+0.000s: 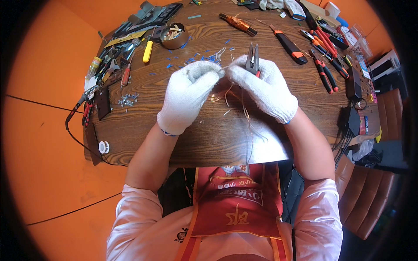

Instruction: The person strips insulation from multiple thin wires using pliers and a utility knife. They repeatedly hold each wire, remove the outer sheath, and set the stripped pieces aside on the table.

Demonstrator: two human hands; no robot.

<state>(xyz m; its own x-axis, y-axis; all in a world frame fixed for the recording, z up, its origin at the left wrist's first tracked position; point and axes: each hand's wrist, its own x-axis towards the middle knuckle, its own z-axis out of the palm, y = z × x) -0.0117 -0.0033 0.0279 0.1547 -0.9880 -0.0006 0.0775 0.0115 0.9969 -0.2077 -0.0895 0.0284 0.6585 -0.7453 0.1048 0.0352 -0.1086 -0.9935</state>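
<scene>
Both hands wear white knitted gloves and meet over the middle of a wood-grain table [143, 143]. Between thumb and fingers, my left hand [192, 93] pinches the end of a thin pale wire [225, 68]. My right hand [263, 88] grips a pair of pliers [252, 60], jaws pointing away from me, and its thumb and forefinger also touch the wire. From below the right hand hang several thin wires [246, 114], some copper-coloured, trailing toward the table's front edge. Blue and grey insulation scraps [209, 58] lie scattered just beyond the hands.
Left, a soldering iron [88, 94], a yellow-handled screwdriver [148, 52], screws [128, 99] and a tape roll [174, 37] holding cigarette butts. Beyond, a copper wire bundle [238, 24]. Right, a black-and-orange utility knife [290, 47], more pliers [323, 71] and a black box with cables [349, 120].
</scene>
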